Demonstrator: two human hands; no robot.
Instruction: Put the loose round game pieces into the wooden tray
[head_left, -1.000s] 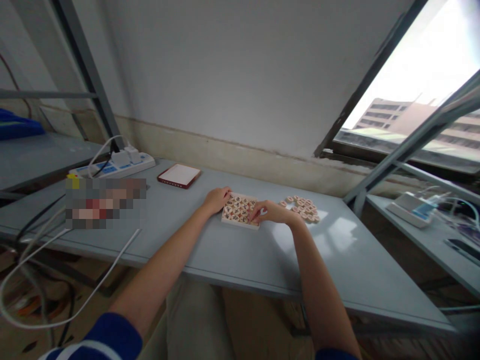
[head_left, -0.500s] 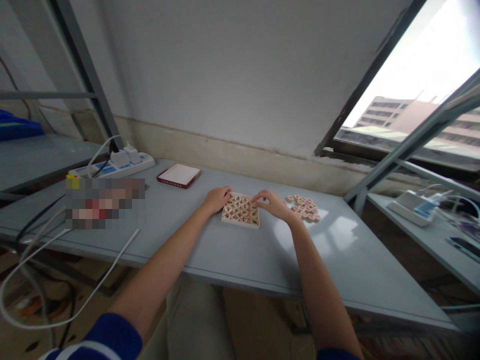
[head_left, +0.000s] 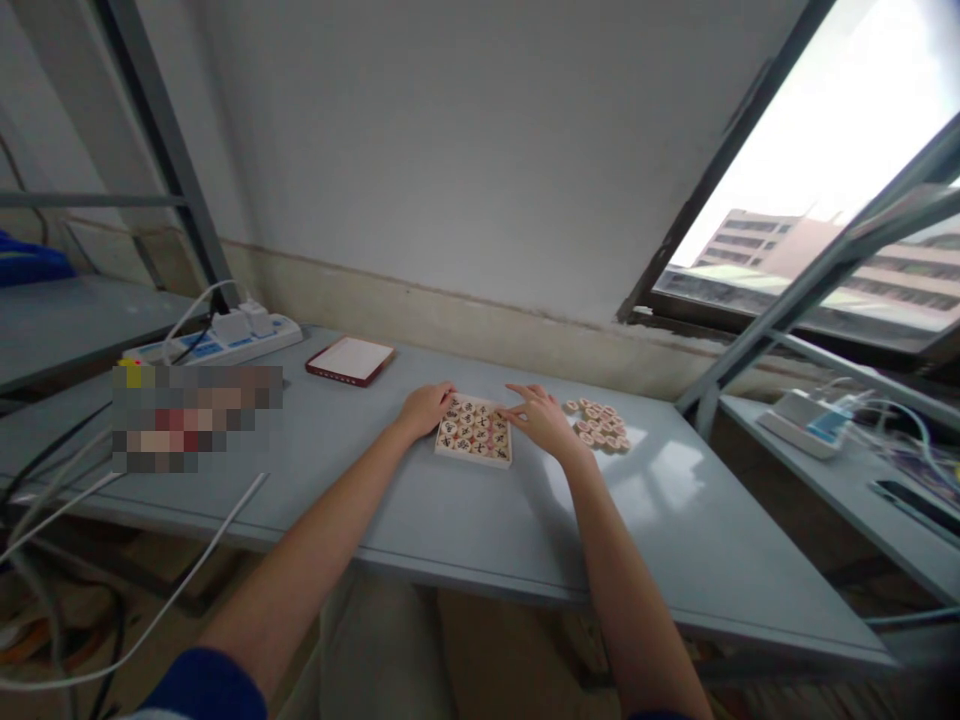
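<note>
A shallow square box [head_left: 474, 459] on the grey desk holds rows of round wooden pieces marked with characters. My left hand [head_left: 427, 410] grips the box at its upper left corner, fingers curled round the edge. At the upper right corner, my right hand [head_left: 538, 417] has its fingers apart, and a fingertip touches the box edge or a piece there; no piece shows between its fingers. To the right of that hand lies a loose cluster of similar round pieces [head_left: 602, 425].
A dark red lid with a white inside [head_left: 350, 360] lies at the back left. Behind it are a power strip [head_left: 259, 347] with plugs and a blurred patch. White cables [head_left: 217, 540] hang over the left front edge. Another power strip [head_left: 806, 422] stands on the right-hand desk.
My right hand's fingers have spread and sit at the box's upper right corner, where they were pinched together before. The view has shifted slightly. My left hand keeps its place on the box.
</note>
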